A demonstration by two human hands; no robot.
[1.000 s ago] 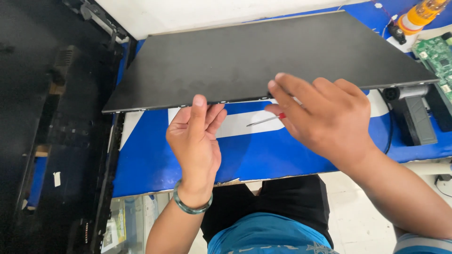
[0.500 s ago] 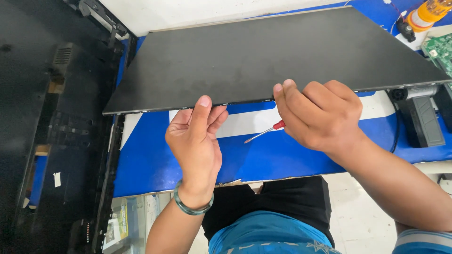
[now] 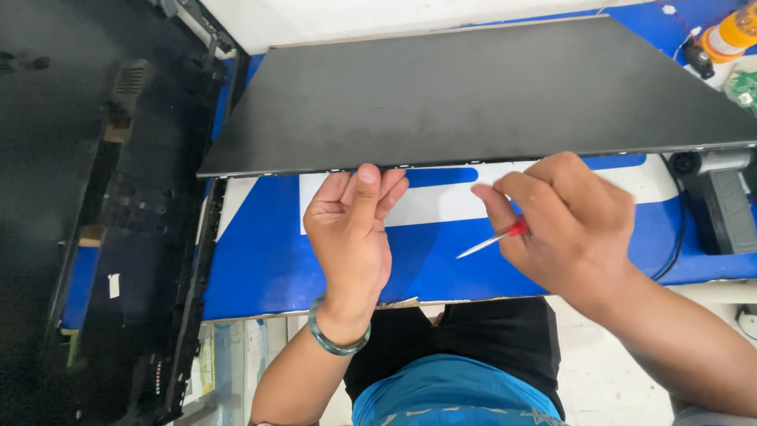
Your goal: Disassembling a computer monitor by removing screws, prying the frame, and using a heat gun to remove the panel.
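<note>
A large flat black panel (image 3: 473, 95) lies across a blue and white work surface (image 3: 268, 260). My left hand (image 3: 351, 229), with a green bangle on the wrist, has its fingertips at the panel's near edge, thumb up against it. My right hand (image 3: 568, 221) is closed around a small screwdriver (image 3: 493, 239) with a red handle; its metal shaft points left and down, just below the panel's near edge and clear of it.
A black plastic back cover (image 3: 118, 221) lies along the left side. A black box-shaped device with a cable (image 3: 721, 209) sits at the right. An orange bottle (image 3: 729, 35) and a green circuit board (image 3: 745, 87) are at the far right corner.
My right hand has drawn back from the panel's edge toward me, and the screwdriver tip now points down-left. My left hand stays at the panel's edge.
</note>
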